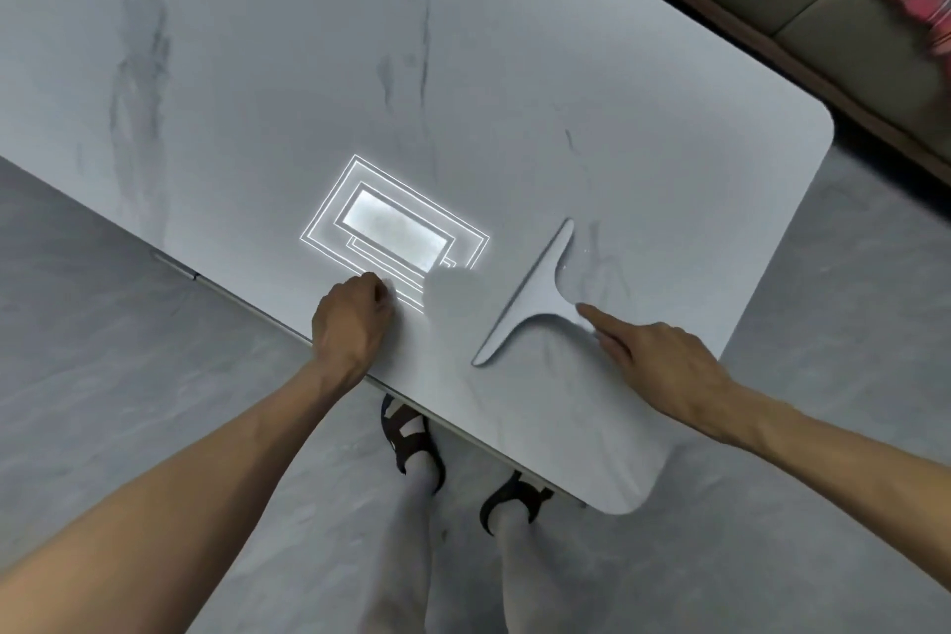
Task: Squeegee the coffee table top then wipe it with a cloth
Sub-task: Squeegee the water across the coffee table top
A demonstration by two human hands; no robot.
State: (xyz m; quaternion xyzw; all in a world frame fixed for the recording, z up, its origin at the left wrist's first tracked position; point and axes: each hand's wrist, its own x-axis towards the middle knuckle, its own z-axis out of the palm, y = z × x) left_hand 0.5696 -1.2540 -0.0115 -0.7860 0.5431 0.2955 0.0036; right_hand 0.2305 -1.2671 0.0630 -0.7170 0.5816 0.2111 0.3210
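While the squeegee (530, 294) lies flat on the desk (257, 67), near its rounded right-hand corner, the right hand (664, 366) is stretched out to it, forefinger straight and laid against the end of the handle, nothing gripped yet; how the other fingers lie cannot be made out. The left hand (355, 319) is set at the near edge, curled into a loose fist with nothing seen in it, knuckles on the stone. The pick-up is judged to be the step in hand, and it is best done cleanly: the handle should be wrapped fully, thumb underneath, rather than dragged by one fingertip, since the tool lies low and could be skated sideways on so smooth a top. Once lifted, the blade is best set down at the far side, tilted so that only its working edge is pressed down, and drawn toward the near edge in straight, overlapping strokes under even pressure. A bright lamp reflection (391, 232) is thrown just left of the tool, and streaks can be checked against it. No cloth is seen, so the wipe is judged to be some way off.
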